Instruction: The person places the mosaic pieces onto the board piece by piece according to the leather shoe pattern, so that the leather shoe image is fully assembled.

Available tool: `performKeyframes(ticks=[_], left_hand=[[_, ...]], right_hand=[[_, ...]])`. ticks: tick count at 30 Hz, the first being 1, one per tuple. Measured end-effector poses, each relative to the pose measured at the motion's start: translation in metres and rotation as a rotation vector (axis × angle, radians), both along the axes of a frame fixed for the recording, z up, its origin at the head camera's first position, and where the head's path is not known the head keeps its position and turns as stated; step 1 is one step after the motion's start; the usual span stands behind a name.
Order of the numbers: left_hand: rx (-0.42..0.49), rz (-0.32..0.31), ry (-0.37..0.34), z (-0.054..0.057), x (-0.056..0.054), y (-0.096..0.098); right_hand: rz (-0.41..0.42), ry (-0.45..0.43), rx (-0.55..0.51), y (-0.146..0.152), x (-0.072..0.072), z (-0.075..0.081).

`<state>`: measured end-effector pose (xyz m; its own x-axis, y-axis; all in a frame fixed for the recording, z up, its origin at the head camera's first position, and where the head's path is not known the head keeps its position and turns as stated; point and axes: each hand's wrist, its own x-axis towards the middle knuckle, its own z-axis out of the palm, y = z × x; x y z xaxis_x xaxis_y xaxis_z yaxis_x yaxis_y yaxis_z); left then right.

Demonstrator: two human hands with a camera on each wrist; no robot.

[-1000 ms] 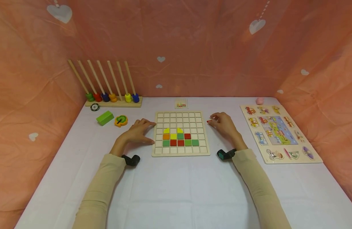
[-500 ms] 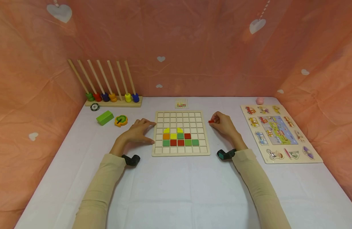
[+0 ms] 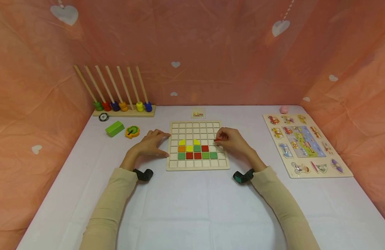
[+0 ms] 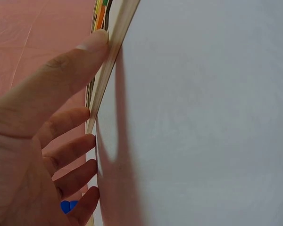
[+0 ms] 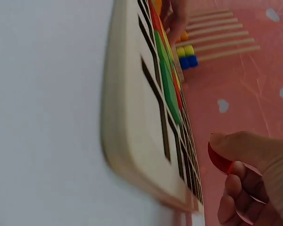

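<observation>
The wooden grid board (image 3: 195, 131) lies on the table, with square red, green, orange and yellow tiles set in its lower rows. Two yellow tiles (image 3: 182, 142) above them have a rounded corner. Over the board's right side, my right hand (image 3: 234, 140) pinches a red tile (image 5: 218, 159) between thumb and fingers. One edge of this tile is curved, as the right wrist view shows. Beside the board's left edge my left hand (image 3: 151, 143) is spread, with thumb and forefinger touching the rim. In the left wrist view its thumb (image 4: 92, 44) lies along that edge.
Behind the board lies a small pattern card (image 3: 198, 113). A peg counting rack (image 3: 125, 111) stands at the back left, near a chip (image 3: 103, 117), a green block (image 3: 115, 128) and a tree piece (image 3: 132, 132). Right are a picture puzzle (image 3: 305, 146) and a pink object (image 3: 284, 109).
My right hand has moved left and a little nearer, from beside the board to over its right columns, carrying the red tile. My left hand stays at the left edge.
</observation>
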<state>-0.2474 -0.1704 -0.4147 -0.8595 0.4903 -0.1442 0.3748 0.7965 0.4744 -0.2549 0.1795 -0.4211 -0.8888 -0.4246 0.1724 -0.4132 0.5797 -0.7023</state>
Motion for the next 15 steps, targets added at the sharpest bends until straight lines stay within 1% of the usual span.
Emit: performKeyframes(ticks=[4, 7, 15], left_hand=[[0.002, -0.001, 0.0, -0.001, 0.0, 0.0], [0.008, -0.005, 0.0, -0.001, 0.0, 0.0], [0.01, -0.002, 0.0, -0.001, 0.0, 0.0]], right_hand=[[0.087, -0.025, 0.026, -0.01, 0.005, 0.0], [0.123, -0.029, 0.048, -0.014, 0.007, -0.002], [0.104, -0.01, 0.067, -0.017, 0.008, -0.004]])
